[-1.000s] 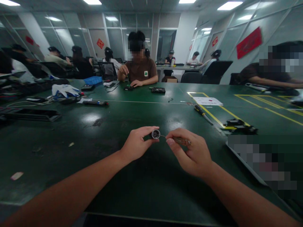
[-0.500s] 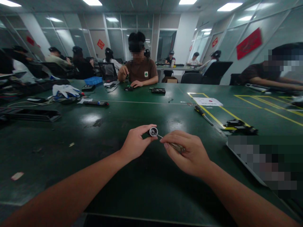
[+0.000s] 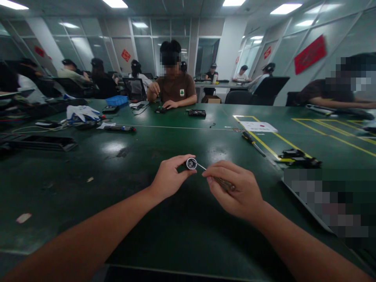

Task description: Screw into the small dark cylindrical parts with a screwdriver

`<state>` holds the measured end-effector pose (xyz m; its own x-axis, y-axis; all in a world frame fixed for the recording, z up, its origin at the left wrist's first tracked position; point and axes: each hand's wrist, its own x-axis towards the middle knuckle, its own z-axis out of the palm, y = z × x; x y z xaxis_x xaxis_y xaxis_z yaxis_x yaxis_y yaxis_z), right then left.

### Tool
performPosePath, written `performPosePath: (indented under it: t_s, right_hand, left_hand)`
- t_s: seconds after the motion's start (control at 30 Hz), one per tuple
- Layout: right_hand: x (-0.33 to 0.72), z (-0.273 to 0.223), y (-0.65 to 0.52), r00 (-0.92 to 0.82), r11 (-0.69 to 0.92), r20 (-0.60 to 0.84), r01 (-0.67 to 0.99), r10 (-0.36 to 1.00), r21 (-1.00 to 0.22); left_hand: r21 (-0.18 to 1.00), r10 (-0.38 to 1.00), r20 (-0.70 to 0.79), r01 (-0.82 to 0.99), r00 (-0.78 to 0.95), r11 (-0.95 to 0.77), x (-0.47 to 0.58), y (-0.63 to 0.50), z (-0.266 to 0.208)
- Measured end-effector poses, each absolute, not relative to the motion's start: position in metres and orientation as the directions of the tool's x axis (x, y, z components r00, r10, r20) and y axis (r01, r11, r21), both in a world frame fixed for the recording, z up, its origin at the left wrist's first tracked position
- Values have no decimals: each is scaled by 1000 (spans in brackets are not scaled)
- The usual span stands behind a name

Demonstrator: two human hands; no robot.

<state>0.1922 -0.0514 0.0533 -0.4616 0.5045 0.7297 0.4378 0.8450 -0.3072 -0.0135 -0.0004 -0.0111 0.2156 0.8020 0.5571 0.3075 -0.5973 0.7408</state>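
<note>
Pinched between the thumb and fingers of my left hand (image 3: 169,176) is a small round cylindrical part (image 3: 191,163) with a silvery rim and a dark hollow inside. Its open end faces me. My right hand (image 3: 235,188) is closed around a screwdriver (image 3: 223,183) with a brownish, translucent-looking handle. The thin metal shaft slants up and left, its tip at the right side of the rim. Whether the tip touches the part or reaches inside, I cannot tell. Both hands are above the green table (image 3: 141,227).
A yellow-and-black screwdriver (image 3: 253,143) and black parts (image 3: 298,158) lie to the right, near a pixelated grey-edged object (image 3: 305,203). Gloves (image 3: 82,113), a blue basket (image 3: 116,100) and a black tray (image 3: 47,143) are at left. A co-worker (image 3: 176,88) sits opposite.
My right hand has shifted slightly right with the screwdriver, and the tip now sits higher on the rim. The round part has turned a little, showing more of its hollow.
</note>
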Motion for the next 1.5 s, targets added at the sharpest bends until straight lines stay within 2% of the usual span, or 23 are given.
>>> performPosePath:
  t_s: [0.43,0.7,0.93,1.2,1.5]
  right_hand:
    - [193,53,-49,-504,836,674,415,540,-359]
    - [194,54,-51,-440,794,687,498,578,-349]
    - [194,51,-53,-328,724,692,554,643,-410]
    - [193,52,-50,-390,745,695,585,604,-320]
    - [189,52,-51,-580,849,657,494,480,-184]
  left_hand:
    - [709,790,570,352,226,-611,-13,-3,-7]
    - [691,773,587,349,241,-633,-14,-3,-8]
    - [666,760,597,370,256,-648,-15,-4,-6]
    - [675,766,590,365,254,-641,-14,-6,-4]
    - [673,774,583,388,247,-630,-13,-6,-3]
